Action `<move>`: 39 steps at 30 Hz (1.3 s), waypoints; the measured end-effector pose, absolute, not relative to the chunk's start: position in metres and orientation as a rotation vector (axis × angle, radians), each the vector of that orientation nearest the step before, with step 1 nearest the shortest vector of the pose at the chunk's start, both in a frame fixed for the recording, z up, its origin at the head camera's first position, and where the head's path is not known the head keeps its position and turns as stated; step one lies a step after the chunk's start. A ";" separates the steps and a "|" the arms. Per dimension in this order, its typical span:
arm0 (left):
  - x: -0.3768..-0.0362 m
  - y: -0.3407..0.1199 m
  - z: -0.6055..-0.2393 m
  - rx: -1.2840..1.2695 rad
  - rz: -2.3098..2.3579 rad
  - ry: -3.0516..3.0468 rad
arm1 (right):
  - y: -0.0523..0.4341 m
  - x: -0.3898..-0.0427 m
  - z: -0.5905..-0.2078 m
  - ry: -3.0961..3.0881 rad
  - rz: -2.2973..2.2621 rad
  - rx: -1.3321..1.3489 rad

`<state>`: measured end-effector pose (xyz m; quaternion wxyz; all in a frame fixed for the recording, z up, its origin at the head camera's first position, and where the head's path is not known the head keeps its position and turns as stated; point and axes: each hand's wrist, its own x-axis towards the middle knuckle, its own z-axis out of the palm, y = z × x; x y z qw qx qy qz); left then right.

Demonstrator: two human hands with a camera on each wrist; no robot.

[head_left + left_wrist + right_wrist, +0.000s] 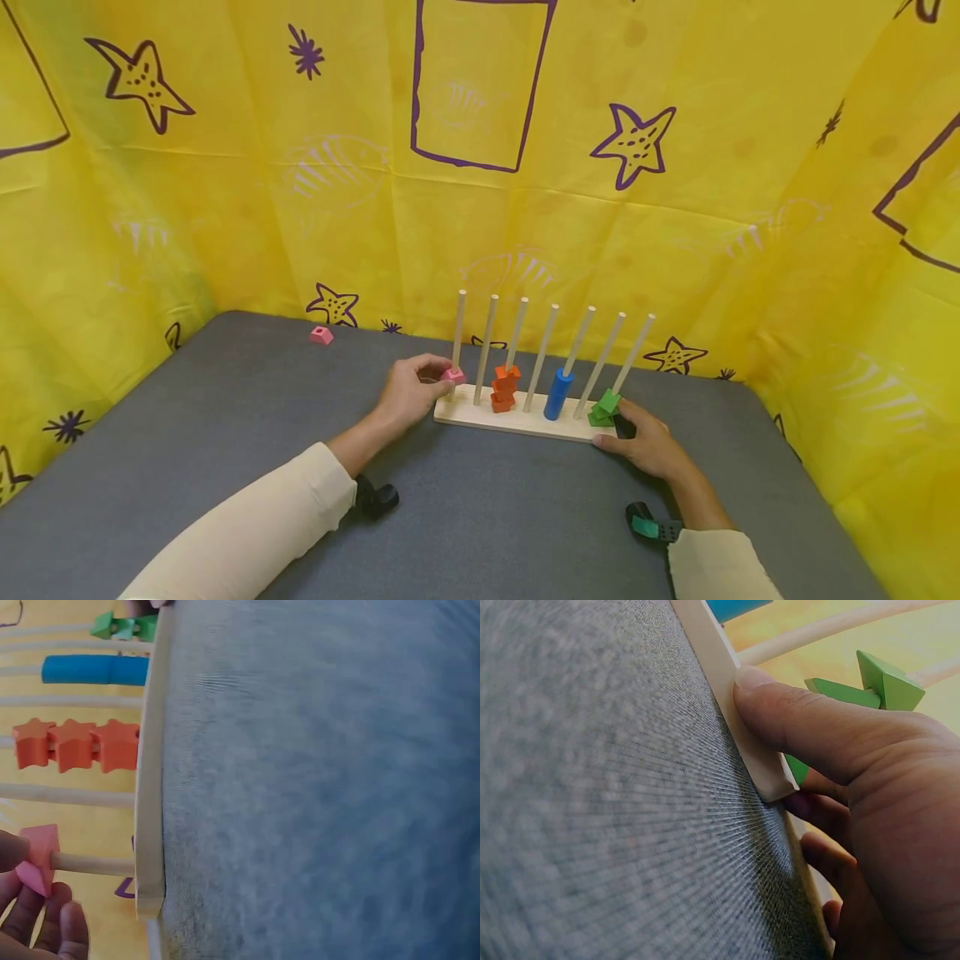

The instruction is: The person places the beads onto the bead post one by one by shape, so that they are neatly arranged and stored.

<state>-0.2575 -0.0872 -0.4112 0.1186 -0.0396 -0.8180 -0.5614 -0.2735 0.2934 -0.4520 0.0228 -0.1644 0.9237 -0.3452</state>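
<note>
Left hand (411, 392) pinches the pink block (452, 376) low on the far-left peg (457, 337); right hand (647, 444) grips the wooden base (525, 422), thumb and fingers clamped, steadying it.

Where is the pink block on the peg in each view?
Head: pink block at centre, on the leftmost peg, in the left hand.
Left wrist: bottom left, on a peg.
Right wrist: not in view.
Shared landmark: wooden base.

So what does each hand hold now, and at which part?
The left hand pinches the pink block by its sides, low on the first peg. The right hand grips the wooden base at its right end.
</note>
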 end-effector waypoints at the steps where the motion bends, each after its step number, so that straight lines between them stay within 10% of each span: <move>1: -0.258 -0.087 -0.413 -0.108 -1.640 -2.397 | 0.293 -0.274 -0.452 2.861 -1.067 -0.511; 39: -0.270 -0.145 -0.409 0.043 -1.638 -2.434 | 0.292 -0.271 -0.450 2.881 -1.015 -0.465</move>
